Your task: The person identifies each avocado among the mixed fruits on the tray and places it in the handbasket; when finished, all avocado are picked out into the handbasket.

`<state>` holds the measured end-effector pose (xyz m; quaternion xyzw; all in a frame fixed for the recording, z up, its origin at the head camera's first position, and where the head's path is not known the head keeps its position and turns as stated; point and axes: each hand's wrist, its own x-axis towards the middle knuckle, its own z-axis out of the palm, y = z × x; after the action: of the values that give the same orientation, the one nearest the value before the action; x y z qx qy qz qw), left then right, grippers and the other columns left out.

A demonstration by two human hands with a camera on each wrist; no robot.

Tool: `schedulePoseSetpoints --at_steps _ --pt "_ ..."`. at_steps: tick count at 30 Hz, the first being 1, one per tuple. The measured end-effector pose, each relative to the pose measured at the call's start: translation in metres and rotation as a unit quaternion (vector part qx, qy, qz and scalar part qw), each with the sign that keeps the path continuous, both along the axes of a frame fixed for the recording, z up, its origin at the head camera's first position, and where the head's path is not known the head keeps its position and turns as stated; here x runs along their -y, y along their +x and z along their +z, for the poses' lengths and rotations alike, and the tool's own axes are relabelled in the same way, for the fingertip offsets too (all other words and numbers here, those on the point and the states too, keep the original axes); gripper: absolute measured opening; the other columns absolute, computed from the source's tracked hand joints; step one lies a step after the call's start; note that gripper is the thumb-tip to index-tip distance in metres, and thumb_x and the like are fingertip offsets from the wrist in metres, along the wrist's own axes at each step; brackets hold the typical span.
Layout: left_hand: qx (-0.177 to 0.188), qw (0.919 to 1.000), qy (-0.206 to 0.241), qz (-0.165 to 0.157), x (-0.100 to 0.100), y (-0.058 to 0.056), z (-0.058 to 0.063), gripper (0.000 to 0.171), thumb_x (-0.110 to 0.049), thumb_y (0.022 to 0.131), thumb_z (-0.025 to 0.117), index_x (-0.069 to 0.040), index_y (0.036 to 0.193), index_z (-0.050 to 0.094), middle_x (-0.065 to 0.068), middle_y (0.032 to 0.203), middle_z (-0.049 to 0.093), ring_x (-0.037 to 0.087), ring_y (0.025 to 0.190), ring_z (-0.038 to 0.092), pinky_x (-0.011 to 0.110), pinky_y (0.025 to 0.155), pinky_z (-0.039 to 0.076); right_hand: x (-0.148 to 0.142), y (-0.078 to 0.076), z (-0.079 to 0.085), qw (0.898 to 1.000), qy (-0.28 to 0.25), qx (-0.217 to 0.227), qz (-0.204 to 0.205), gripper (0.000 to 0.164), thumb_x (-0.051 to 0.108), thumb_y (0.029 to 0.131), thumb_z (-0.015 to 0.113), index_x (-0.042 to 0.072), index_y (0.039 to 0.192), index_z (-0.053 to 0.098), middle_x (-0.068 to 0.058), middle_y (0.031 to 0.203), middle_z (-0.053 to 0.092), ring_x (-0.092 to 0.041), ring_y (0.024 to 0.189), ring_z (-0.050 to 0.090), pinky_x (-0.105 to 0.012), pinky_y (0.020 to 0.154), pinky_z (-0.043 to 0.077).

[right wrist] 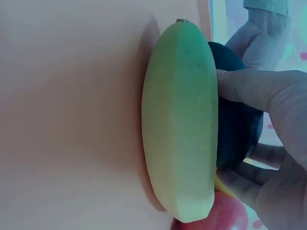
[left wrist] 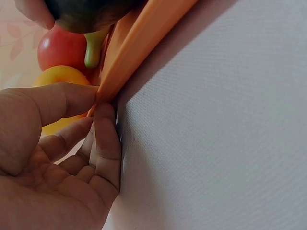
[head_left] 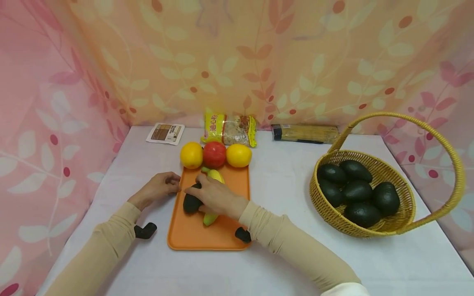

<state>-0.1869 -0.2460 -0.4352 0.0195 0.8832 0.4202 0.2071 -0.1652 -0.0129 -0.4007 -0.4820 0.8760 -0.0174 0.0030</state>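
Note:
My right hand grips a dark avocado over the left part of an orange tray. Thumb and fingers lie on opposite sides of the avocado in the right wrist view. Beside it on the tray lies a yellow-green banana, partly hidden by the right hand in the head view. At the tray's left edge, my left hand pinches the rim, thumb on one side and a finger on the other. In the right wrist view, the left hand shows behind the avocado.
Along the tray's far end sit a yellow round fruit, a red fruit and a lemon. Behind are a pasta bag, a flat packet and a noodle pack. Several avocados fill a handled wicker basket at right.

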Motion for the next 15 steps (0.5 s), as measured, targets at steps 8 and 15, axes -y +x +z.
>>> schedulePoseSetpoints --at_steps 8,15 --pt "0.008 1.0 -0.005 0.0 0.0 0.004 -0.004 0.043 -0.016 0.09 0.063 0.004 0.127 0.054 0.016 0.107 0.066 0.018 0.091 0.06 0.028 0.08 0.049 -0.008 0.003 0.005 0.999 -0.041 0.032 -0.015 0.059 0.038 0.084 0.075 0.024 0.137 0.053 -0.008 0.133 0.056 -0.024 0.12 0.053 -0.036 0.105 0.043" --pt "-0.006 0.9999 -0.012 -0.002 0.0 0.001 -0.001 0.041 -0.017 0.091 0.063 0.003 0.126 0.055 0.016 0.108 0.066 0.019 0.093 0.059 0.03 0.084 0.048 -0.04 -0.003 0.03 0.988 -0.127 0.074 -0.039 0.062 0.029 0.083 0.077 0.02 0.138 0.052 -0.011 0.136 0.051 -0.025 0.116 0.054 -0.037 0.104 0.046"
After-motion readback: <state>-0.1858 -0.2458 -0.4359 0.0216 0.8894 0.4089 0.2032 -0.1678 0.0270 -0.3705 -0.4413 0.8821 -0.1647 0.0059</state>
